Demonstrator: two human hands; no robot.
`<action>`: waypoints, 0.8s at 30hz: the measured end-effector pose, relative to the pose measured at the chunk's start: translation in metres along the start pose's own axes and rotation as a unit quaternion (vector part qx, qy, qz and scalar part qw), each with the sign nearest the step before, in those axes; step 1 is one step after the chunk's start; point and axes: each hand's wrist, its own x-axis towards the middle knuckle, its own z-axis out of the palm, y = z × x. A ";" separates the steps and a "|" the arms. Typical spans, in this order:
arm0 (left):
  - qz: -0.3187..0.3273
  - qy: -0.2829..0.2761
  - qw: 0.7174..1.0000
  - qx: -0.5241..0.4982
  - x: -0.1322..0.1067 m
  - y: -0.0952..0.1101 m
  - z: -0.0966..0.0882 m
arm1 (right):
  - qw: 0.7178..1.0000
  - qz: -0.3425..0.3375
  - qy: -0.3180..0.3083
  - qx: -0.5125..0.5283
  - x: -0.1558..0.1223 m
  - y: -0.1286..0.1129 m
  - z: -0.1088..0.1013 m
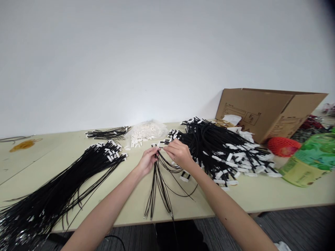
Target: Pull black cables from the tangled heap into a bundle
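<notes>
My left hand (148,160) is closed around the upper ends of several thin black cables (157,188), which hang and spread over the table's front. Small white pieces show at its fingertips. Close by on the right, my right hand (178,152) pinches a black cable end between thumb and fingers, pointing toward the left hand. Just behind both hands lies a clear plastic bag (149,130) of small white pieces, some spilled at its front. A large heap of black cables with white tags (209,143) sits beside the right hand.
A long bundle of black cables with white ends (70,177) covers the left. A smaller bundle (108,133) lies behind it, and yellow bands (23,145) are far left. At right stand a cardboard box (251,111), a red netted item (284,146) and a green bottle (309,160).
</notes>
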 end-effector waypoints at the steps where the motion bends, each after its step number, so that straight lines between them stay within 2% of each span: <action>1: -0.002 0.000 1.000 0.002 0.000 0.000 0.000 | 1.000 0.001 0.000 0.001 0.000 0.000 0.000; 24: 0.001 -0.026 0.999 0.035 -0.004 0.001 0.003 | 1.000 -0.003 -0.006 0.028 -0.001 0.000 0.002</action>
